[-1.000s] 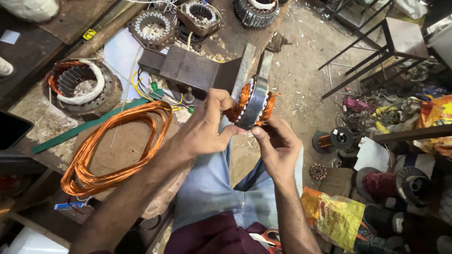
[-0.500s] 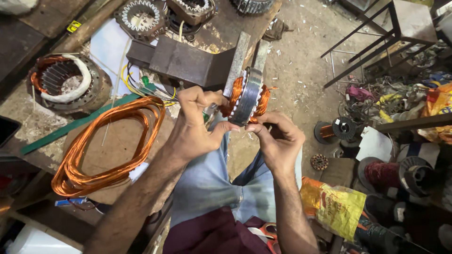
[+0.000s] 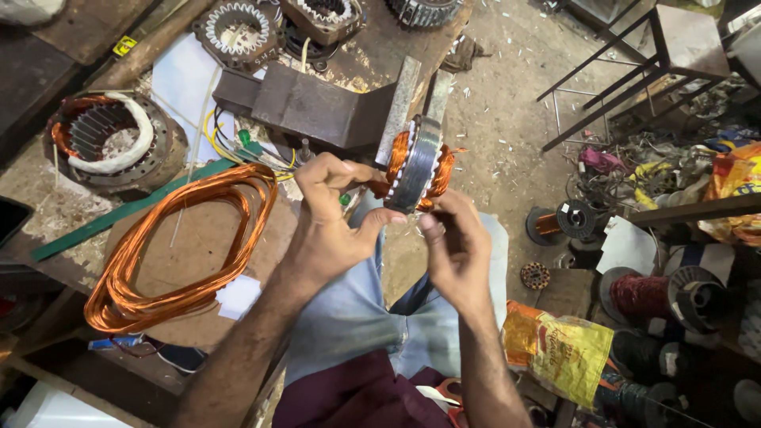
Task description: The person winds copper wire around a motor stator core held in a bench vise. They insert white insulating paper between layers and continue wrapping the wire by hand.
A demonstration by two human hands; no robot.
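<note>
Copper windings bulge in orange on both sides of the small stator (image 3: 418, 165), a grey ring of stacked metal that the person holds up in front of the body, above the knees in blue trousers (image 3: 361, 317) and just in front of the edge of the workbench (image 3: 198, 246). The left hand (image 3: 329, 218) is curled around the stator from its left side: the fingers bend over the copper there and the thumb reaches under the ring toward its lower edge, so this hand grips it firmly. The right hand (image 3: 456, 250) comes from below and to the right; its thumb and fingertips touch the lower rim of the stator and seem to pinch something thin there, but what exactly I cannot tell. The stator stands on its edge between both hands, with its upper half free of any finger. On the workbench, to the left of the left forearm, lies a big loose coil of copper wire (image 3: 178, 246) on a brown board, and a larger stator (image 3: 111, 143) with a white band sits further left. A dark metal block (image 3: 317, 103) rests just behind the hands. On the floor at the right are wire spools (image 3: 658, 293) and a yellow bag (image 3: 559, 349).
</note>
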